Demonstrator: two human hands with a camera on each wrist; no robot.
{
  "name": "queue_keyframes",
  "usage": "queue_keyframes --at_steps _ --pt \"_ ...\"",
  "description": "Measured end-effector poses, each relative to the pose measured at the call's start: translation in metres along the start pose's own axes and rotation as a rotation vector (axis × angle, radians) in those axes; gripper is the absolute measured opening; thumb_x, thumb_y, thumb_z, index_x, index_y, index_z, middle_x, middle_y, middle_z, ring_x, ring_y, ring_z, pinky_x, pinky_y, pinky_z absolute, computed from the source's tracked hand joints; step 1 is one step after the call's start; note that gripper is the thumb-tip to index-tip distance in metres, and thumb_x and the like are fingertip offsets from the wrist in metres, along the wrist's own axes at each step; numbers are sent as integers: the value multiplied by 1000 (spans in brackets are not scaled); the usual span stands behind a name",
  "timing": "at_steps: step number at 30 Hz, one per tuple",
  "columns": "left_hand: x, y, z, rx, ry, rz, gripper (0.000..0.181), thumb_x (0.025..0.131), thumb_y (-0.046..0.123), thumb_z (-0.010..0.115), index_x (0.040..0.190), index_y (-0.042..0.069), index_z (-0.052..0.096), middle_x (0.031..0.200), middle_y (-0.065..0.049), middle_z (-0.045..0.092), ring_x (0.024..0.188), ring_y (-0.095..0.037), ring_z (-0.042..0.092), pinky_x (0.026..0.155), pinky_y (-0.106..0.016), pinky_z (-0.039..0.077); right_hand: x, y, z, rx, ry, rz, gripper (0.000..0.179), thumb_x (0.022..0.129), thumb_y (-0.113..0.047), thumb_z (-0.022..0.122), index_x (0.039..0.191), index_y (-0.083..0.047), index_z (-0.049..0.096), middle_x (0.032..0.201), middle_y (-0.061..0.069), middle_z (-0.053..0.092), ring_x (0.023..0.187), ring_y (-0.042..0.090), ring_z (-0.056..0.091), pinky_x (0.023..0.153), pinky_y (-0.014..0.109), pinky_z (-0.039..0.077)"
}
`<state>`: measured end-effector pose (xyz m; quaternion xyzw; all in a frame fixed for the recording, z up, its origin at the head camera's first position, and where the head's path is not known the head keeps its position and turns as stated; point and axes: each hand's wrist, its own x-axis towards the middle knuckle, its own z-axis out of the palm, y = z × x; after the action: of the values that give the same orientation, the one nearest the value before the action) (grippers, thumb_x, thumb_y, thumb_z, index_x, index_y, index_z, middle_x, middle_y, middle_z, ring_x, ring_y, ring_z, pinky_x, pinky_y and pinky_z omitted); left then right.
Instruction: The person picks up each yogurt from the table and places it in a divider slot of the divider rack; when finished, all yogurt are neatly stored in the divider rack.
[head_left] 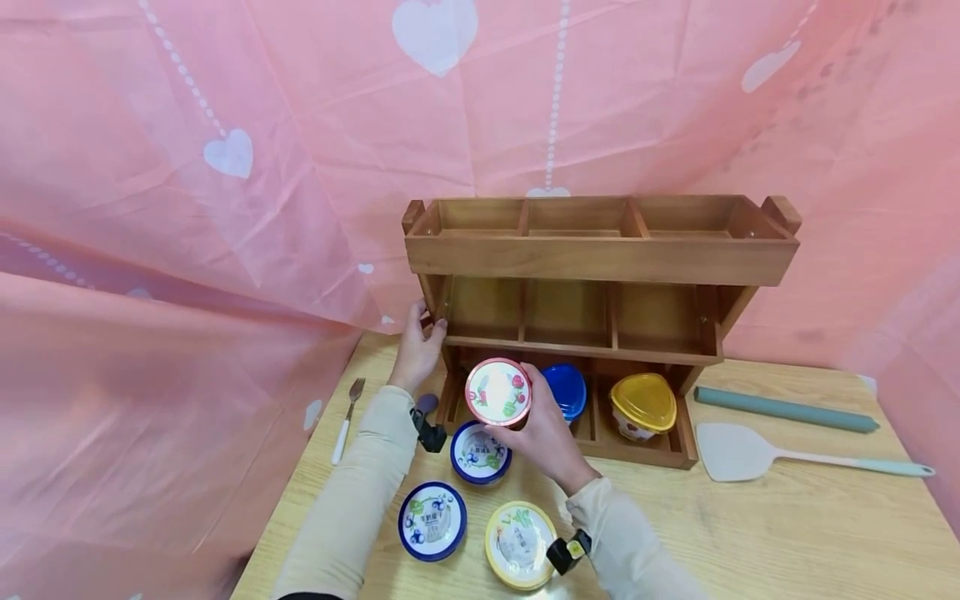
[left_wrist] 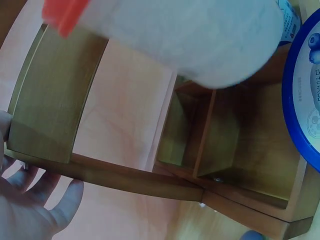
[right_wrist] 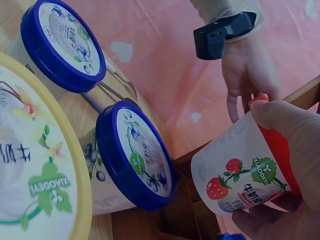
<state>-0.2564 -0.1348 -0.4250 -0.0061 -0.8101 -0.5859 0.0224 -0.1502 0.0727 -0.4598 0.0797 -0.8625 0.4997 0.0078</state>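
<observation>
My right hand (head_left: pixel 543 437) grips a white tub with a red lid (head_left: pixel 498 392) and strawberries printed on it. It is held over the bottom left part of a three-tier wooden shelf (head_left: pixel 600 260). In the right wrist view the thumb and fingers wrap the red rim of the tilted tub (right_wrist: pixel 240 170). My left hand (head_left: pixel 420 346) holds the left side of the shelf at the middle tier, its fingers at the wooden side piece (left_wrist: pixel 125 177) in the left wrist view. Just below the held tub stands a blue-lidded tub (head_left: pixel 481 452) with blueberries on its lid.
Another blue-lidded tub (head_left: pixel 432 522) and a yellow-lidded tub (head_left: pixel 521 546) stand in front. The bottom tier holds a blue-lidded container (head_left: pixel 566 390) and a yellow-lidded one (head_left: pixel 643 404). A fork (head_left: pixel 347 421) lies left; a teal rod (head_left: pixel 783 410) and white spatula (head_left: pixel 735 452) lie right.
</observation>
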Motion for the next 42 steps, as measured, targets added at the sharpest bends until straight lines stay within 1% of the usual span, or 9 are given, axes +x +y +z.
queue_keyframes --at_steps 5,10,14,20,25,28,33,39,42 --pt "0 0 1 1 5 10 49 104 20 48 150 17 29 156 -9 34 143 -32 37 114 -46 39 6 1 7 8 -2 25 100 72 -24 89 150 -17 26 145 9 43 132 30 47 106 49 47" --pt "-1 -1 2 0 13 0 49 105 20 47 150 18 29 155 -9 35 143 -32 37 114 -46 38 13 3 14 29 -15 49 102 72 -24 89 151 -18 24 145 9 42 132 30 46 109 49 44" --pt "-2 -1 1 4 14 3 49 104 21 48 150 18 29 155 -9 35 142 -32 38 113 -47 39 19 6 22 24 -18 62 103 72 -22 89 151 -17 24 146 10 42 133 31 46 109 49 44" --pt "0 -2 1 -1 17 3 49 104 20 48 150 18 30 155 -10 35 141 -33 39 112 -46 41 27 9 33 49 -14 79 102 73 -22 88 152 -15 23 145 12 42 131 32 47 109 49 44" --pt "1 -3 2 -3 25 18 48 104 18 48 148 16 31 153 -11 36 140 -32 41 112 -45 42 34 13 38 60 -18 102 100 75 -23 86 152 -14 22 146 14 41 132 34 46 110 50 43" --pt "1 -3 2 -1 27 12 48 104 19 48 149 17 31 154 -9 36 140 -31 40 112 -44 41 38 16 41 61 -17 103 101 76 -22 86 152 -12 21 147 15 40 132 35 46 111 51 42" --pt "1 -2 3 -10 25 13 49 104 19 49 149 16 30 154 -10 36 141 -31 40 113 -44 40 44 20 44 71 -14 112 100 76 -21 86 152 -13 21 148 14 40 133 35 45 111 51 41" --pt "2 -4 3 -15 24 22 48 104 17 49 148 14 32 153 -11 37 141 -32 40 113 -44 40 52 28 53 48 -12 114 99 75 -18 86 151 -10 23 147 15 41 133 35 45 112 52 40" --pt "3 -4 2 -23 28 31 47 103 16 49 147 12 32 152 -13 37 140 -33 41 113 -45 40 57 30 57 33 -12 128 99 75 -18 86 151 -10 23 147 16 41 133 36 44 112 52 40"
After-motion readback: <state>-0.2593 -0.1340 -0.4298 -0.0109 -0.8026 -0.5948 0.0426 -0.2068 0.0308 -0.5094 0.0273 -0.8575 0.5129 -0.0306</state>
